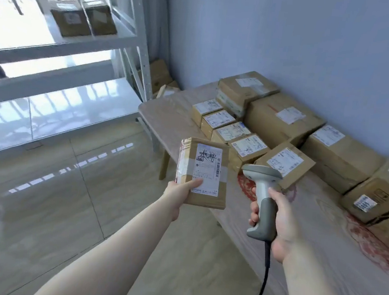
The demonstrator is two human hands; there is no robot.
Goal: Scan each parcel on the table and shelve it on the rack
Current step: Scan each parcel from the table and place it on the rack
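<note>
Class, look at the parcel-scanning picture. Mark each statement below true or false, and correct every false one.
1. The left hand holds a small parcel with its label facing the camera. True.
2. The right hand grips a pen. False: it grips a scanner with a cable hanging from the handle.
3. Two boxes already sit on the rack. True.
4. The table holds only one parcel. False: many cardboard parcels lie on it.
5. The held parcel rests on the table. False: it is held in the air beside the table.
</note>
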